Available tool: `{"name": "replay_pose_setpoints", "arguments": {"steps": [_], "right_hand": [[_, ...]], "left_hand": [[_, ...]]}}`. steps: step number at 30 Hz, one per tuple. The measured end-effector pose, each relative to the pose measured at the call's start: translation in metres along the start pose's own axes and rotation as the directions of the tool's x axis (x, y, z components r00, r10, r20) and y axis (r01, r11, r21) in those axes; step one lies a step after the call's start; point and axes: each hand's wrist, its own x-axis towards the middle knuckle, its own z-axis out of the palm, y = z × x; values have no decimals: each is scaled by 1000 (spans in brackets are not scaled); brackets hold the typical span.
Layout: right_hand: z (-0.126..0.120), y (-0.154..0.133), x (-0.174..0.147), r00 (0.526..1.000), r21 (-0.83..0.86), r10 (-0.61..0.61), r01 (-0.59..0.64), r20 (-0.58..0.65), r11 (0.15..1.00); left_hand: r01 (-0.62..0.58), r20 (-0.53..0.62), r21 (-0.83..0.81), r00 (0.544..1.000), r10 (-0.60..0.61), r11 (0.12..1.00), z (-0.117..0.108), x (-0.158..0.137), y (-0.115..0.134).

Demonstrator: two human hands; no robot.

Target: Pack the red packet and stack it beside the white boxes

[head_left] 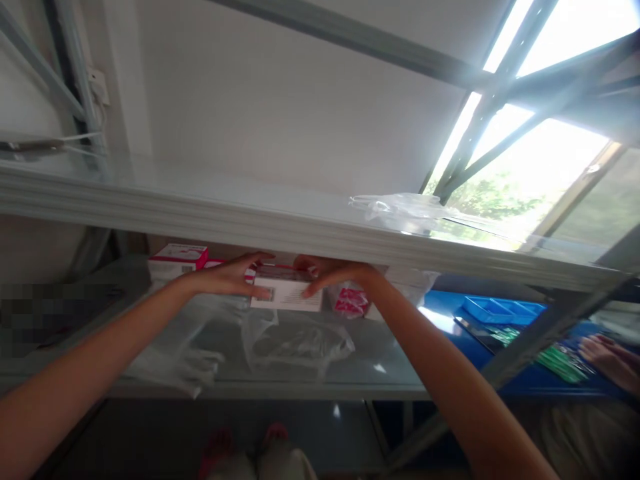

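White on its near face, with small print and a barcode, the box (pixel 287 301) sits between both hands at the back of the lower shelf (pixel 373 357); whether it rests on that board or is slightly raised, I cannot tell. The left hand (pixel 231 277) grasps the box at its left end, thumb against the front, and the right hand (pixel 334 270) grasps it at the right end, thumb also on the front; the other fingers reach over and behind the box, partly hidden. In front of the box lies a crumpled clear bag (pixel 305 343), and to its front left is another clear plastic bag (pixel 180 350). Left of the box, beyond the left hand, stands a white carton (pixel 173 270) with pink edges. Just right of the box is a pink packet (pixel 351 300) in clear wrapping. Above the box runs the upper shelf (pixel 200 193), with a clear wrapper (pixel 405 207) lying up and to the right. Well apart to the right of the box are a blue tray (pixel 500 310), a bunch of green items (pixel 563 363) and, farther out, a co-worker's hand (pixel 607 360), blurred.
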Motion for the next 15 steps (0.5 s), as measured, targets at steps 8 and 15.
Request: {"name": "replay_pose_setpoints", "arguments": {"steps": [8, 15], "right_hand": [[15, 14, -92, 956, 127, 155, -191, 249, 973], [37, 44, -67, 973, 246, 152, -193, 176, 950]], "left_hand": [[20, 253, -56, 967, -5, 998, 62, 16, 46], [35, 228, 4, 973, -35, 999, 59, 27, 24]]}}
